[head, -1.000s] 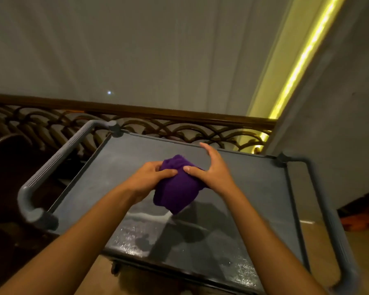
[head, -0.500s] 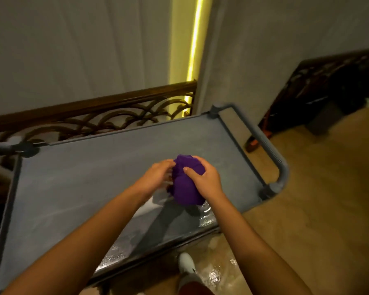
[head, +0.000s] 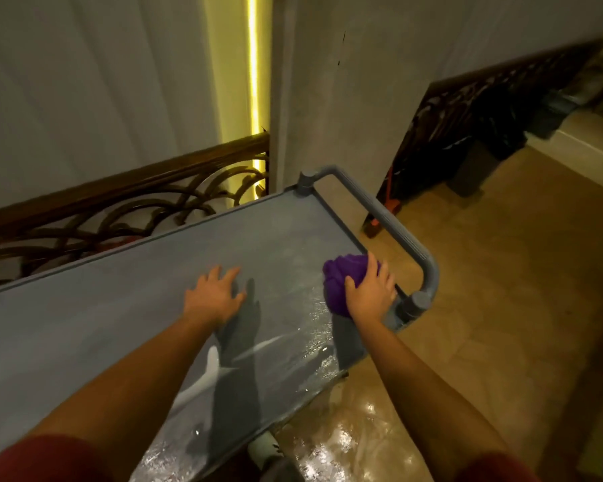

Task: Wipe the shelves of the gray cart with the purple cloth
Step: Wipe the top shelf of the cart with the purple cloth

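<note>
Right hand (head: pixel 371 295) gripped bunched cloth (head: pixel 343 280), fingers curled over it, on cart (head: pixel 119 307) top shelf beside the handle (head: pixel 394 224). Left hand (head: pixel 213 297) lay flat mid-shelf, fingers spread.

Pale walls (head: pixel 415 81), yellow light strip (head: pixel 253 81), dark scrolled railing (head: pixel 119 203), glossy tan floor (head: pixel 502 307).
</note>
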Demonstrator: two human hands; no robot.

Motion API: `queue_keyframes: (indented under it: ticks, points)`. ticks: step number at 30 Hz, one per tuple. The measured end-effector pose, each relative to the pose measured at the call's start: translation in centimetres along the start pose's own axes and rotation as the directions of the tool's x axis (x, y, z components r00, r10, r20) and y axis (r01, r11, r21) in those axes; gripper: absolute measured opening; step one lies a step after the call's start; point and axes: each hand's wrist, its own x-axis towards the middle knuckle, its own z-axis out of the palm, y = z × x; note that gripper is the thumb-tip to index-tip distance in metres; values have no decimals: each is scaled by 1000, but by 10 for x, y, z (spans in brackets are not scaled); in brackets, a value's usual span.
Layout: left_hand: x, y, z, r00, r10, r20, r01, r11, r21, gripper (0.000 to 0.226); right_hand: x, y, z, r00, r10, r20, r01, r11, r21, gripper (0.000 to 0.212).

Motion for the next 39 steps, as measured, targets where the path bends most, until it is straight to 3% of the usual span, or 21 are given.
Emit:
queue_keyframes:
  ticks: [2, 4, 8, 13, 17, 22, 25, 27, 30, 33, 36, 39]
  points:
    - [10, -1, 5, 1000, 11, 15, -12, 996, 94, 62, 0, 3, 11, 999, -50, -4, 49, 991, -121, 78]
    - [19, -18, 11, 999, -27, 26, 22, 987, 160, 67, 6, 6, 19, 995, -99, 30, 102, 986, -133, 79]
    - [31, -50, 28, 989, -109, 96, 87, 974, 208, 99, 22, 4, 39, 984, -91, 151, 126, 962, -241, 82]
    - [38, -55, 38, 982, -85, 166, 47, 974, 222, 111, 41, -22, 63, 996, -78, 32, 79, 996, -41, 53]
    - [39, -56, 38, 983, -92, 160, 54, 973, 224, 111, 84, -85, 102, 985, -164, 45, 163, 986, 29, 48]
    - [40, -53, 34, 972, -148, 183, 108, 971, 212, 110, 90, -188, 166, 892, -416, 179, 402, 909, 110, 53]
    - [38, -63, 16, 978, -78, 194, 58, 992, 109, 110, 96, -197, 171, 785, -562, 259, 555, 825, 108, 54]
    - [29, -93, -1, 994, -55, 98, 51, 998, 41, 100, 117, -182, 158, 773, -593, 226, 592, 802, 78, 55]
    - [-12, -172, -15, 940, -327, -98, 336, 936, 101, 100, 135, -164, 146, 878, -457, 146, 463, 886, -12, 64]
    - [-73, -240, -5, 817, -574, -56, 577, 812, 91, 120, 116, -183, 159, 901, -381, 207, 385, 923, 23, 67]
    - [-91, -258, 4, 812, -583, 33, 583, 812, 7, 120, 86, -209, 175, 867, -449, 215, 421, 892, 168, 56]
    - [-93, -259, 6, 815, -577, 42, 579, 815, -19, 120, 29, -240, 193, 786, -561, 260, 500, 824, 267, 55]
